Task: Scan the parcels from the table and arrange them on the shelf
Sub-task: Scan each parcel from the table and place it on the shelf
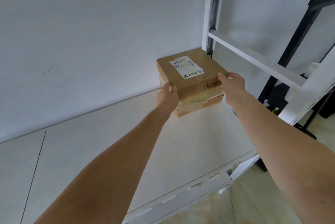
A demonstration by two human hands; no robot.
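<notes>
Left hand [167,95], right hand [233,83] clamp parcel [190,82] sides, resting on shelf [190,142].

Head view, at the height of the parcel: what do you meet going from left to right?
White wall → left hand on the box's left side → cardboard box on the shelf board → right hand at its right corner → white shelf frame → black frame.

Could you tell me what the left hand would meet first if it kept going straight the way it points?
The left hand already touches the cardboard parcel, so it would press on that; beyond it lies the white wall, though depth is unclear.
</notes>
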